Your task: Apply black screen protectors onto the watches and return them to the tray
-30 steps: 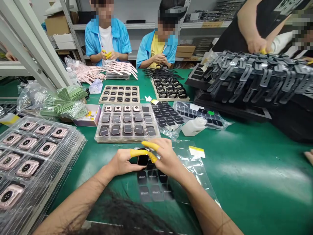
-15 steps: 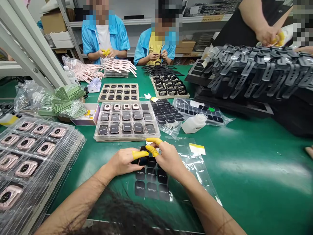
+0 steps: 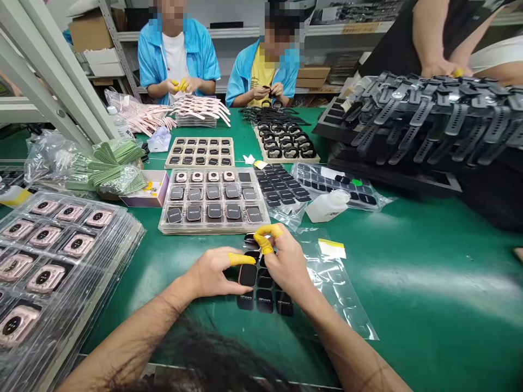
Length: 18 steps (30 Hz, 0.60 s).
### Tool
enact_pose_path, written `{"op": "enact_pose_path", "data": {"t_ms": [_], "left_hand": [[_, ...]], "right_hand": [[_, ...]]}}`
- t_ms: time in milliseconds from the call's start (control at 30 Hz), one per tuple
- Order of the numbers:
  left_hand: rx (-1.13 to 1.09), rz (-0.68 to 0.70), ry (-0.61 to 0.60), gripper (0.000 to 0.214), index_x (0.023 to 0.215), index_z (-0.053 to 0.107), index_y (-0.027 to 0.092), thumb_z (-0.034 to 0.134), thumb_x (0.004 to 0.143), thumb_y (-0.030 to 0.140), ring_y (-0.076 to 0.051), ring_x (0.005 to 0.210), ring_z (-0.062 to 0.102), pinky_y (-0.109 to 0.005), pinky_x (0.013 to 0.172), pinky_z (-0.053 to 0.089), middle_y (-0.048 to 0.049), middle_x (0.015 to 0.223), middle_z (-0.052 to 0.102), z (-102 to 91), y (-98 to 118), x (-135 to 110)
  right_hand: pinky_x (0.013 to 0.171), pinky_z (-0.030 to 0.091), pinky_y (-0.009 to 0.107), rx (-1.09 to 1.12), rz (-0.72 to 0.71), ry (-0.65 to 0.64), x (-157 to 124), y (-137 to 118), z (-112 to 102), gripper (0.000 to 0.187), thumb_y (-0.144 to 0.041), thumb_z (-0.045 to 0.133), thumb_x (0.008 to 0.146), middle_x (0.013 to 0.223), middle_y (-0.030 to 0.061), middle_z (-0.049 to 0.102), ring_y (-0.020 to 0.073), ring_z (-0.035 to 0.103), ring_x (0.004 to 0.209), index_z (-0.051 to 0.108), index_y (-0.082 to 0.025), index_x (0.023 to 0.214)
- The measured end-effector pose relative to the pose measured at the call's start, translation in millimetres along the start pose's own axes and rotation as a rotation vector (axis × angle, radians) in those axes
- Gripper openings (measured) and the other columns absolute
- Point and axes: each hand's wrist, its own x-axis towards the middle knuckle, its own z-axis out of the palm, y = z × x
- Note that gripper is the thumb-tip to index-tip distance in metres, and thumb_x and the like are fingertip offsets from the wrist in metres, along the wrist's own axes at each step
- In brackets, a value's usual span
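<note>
My left hand [image 3: 210, 272], with a yellow finger cot on its index finger, grips a smartwatch body [image 3: 247, 275] between finger and thumb, its black screen facing up. Close beside it, my right hand [image 3: 284, 258] is closed in a pinch, two yellow-covered fingertips together; whatever is between them is too small to make out. Under both hands lies a clear sheet of black square screen films [image 3: 265, 300] with white lettering. A dark film [image 3: 252, 255] at the fingertips looks tilted. Just beyond stands a clear tray [image 3: 212, 226] of watch bodies, most with lettered black faces.
Stacked trays of pink watch bodies [image 3: 44, 237] fill the left. Further back are green straps [image 3: 116, 166], a white bottle [image 3: 327, 206], bagged films [image 3: 337, 185] and a heap of grey straps [image 3: 445, 109]. A clear bag [image 3: 339, 283] lies at right. Co-workers [image 3: 175, 60] work opposite.
Both hands have shifted slightly right, and the watch screen now shows more fully. My right fingertips have come together in a pinch. The film sheet has moved up and to the right.
</note>
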Motion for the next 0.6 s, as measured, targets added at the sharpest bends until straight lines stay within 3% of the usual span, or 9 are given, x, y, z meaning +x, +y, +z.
{"op": "enact_pose_path", "data": {"t_ms": [67,167,267,333,400,500,600], "left_hand": [[-0.025,-0.063,0.012,0.049,0.119,0.081,0.015,0.093,0.078,0.039,-0.028,0.105,0.081,-0.035,0.097,0.063,-0.0134,0.115,0.084,-1.4,4,3],[-0.1,-0.227,-0.044,0.052,0.118,0.083,0.016,0.096,0.072,0.036,-0.024,0.087,0.082,-0.03,0.084,0.063,-0.0077,0.101,0.087,-4.0,13,7],[-0.139,-0.396,-0.09,0.051,0.12,0.083,0.019,0.094,0.072,0.034,-0.023,0.083,0.081,-0.029,0.083,0.062,-0.004,0.098,0.087,-5.7,18,11],[-0.156,-0.488,-0.066,0.05,0.123,0.082,0.021,0.092,0.075,0.033,-0.024,0.092,0.082,-0.03,0.09,0.062,-0.0039,0.107,0.087,-6.5,17,12],[-0.19,-0.545,-0.009,0.052,0.124,0.082,0.023,0.092,0.075,0.034,-0.025,0.099,0.082,-0.032,0.096,0.062,-0.0044,0.115,0.086,-7.1,12,12],[-0.26,-0.595,0.042,0.056,0.126,0.081,0.022,0.093,0.073,0.035,-0.025,0.101,0.082,-0.032,0.099,0.062,-0.0054,0.117,0.085,-7.5,3,11],[-0.288,-0.618,0.028,0.058,0.127,0.081,0.021,0.094,0.072,0.033,-0.025,0.099,0.083,-0.032,0.098,0.063,-0.0048,0.113,0.086,-7.6,-1,11]], "right_hand": [[0.066,0.045,0.032,0.0,-0.018,-0.007,0,-1,3,0.015,-0.016,0.054,0.095,0.095,0.0019,0.063,0.0166,0.057,0.069,0.063,-0.026,0.099],[0.076,0.05,0.035,0.065,-0.048,0.064,3,-4,5,0.008,-0.023,0.057,0.097,0.097,0.0049,0.065,0.0214,0.063,0.084,0.064,-0.025,0.094],[0.084,0.052,0.038,0.274,0.072,0.165,10,-6,-2,0.011,-0.034,0.061,0.098,0.093,0.0045,0.067,0.0229,0.064,0.089,0.064,-0.025,0.093],[0.078,0.053,0.036,0.465,0.214,0.063,13,-6,-10,0.02,-0.045,0.067,0.095,0.089,0.0025,0.067,0.0201,0.063,0.08,0.063,-0.025,0.094],[0.073,0.052,0.034,0.595,0.319,-0.141,14,-6,-17,0.03,-0.052,0.074,0.09,0.087,0.0019,0.068,0.0186,0.062,0.077,0.065,-0.024,0.094],[0.075,0.051,0.034,0.598,0.376,-0.354,11,-5,-19,0.034,-0.055,0.078,0.084,0.088,0.0024,0.069,0.019,0.062,0.08,0.067,-0.023,0.093],[0.082,0.051,0.038,0.522,0.374,-0.43,9,-5,-16,0.031,-0.053,0.077,0.084,0.091,0.003,0.07,0.0207,0.063,0.086,0.068,-0.023,0.091]]}}
